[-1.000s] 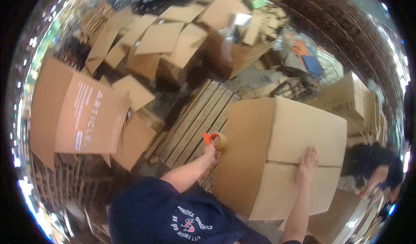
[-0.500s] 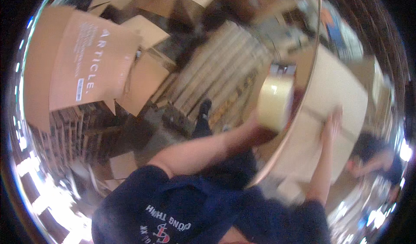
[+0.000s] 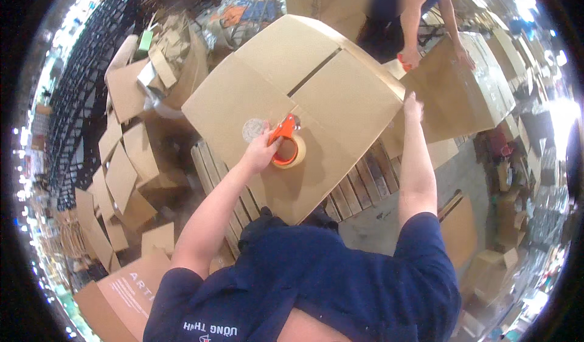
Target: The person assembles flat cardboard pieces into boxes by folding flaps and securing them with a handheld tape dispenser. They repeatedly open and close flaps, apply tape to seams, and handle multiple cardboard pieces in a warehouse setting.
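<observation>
A large brown cardboard box [image 3: 243, 77] stands before me, its top flaps folded in with a dark gap between two of them. My left hand [image 3: 261, 150] is closed round a tape dispenser [image 3: 283, 130] with an orange handle and a wide roll of tape, held over the near left part of the box top. At the box's right corner, my right hand [image 3: 414, 108] has its fingers curled against the edge; part of its grip is hidden. A round printed mark shows on the box beside my left hand.
Under the box lies a wooden pallet [image 3: 365, 178]. A co-worker's hand [image 3: 410, 57] holds an orange tool by another cardboard box [image 3: 450, 93] at the upper right. Cardboard scraps [image 3: 137, 153] pile up at the left. A printed carton [image 3: 121, 293] lies lower left.
My view has swung round to face the box top. The box now sits in front of me. My right hand has gone from its face to its corner; the tape dispenser remains in my left hand.
</observation>
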`<control>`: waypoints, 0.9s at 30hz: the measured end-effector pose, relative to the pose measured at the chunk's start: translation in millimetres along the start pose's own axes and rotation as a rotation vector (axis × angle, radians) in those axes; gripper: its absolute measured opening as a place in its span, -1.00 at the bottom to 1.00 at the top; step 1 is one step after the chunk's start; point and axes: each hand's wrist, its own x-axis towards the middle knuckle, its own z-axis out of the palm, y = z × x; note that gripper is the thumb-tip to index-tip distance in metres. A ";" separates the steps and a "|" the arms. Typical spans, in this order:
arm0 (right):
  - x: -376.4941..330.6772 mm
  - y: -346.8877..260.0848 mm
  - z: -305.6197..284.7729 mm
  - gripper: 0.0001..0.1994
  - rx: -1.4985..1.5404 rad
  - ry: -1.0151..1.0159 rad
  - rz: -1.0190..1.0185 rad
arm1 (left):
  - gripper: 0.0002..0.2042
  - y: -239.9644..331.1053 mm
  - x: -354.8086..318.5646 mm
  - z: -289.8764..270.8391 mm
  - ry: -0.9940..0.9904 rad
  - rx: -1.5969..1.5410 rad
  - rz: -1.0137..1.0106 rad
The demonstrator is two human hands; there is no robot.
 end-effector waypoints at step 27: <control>-150.1 -83.7 67.4 -0.30 -0.960 -0.297 -0.430 | -0.25 5.7 24.6 -97.3 -0.458 0.698 0.667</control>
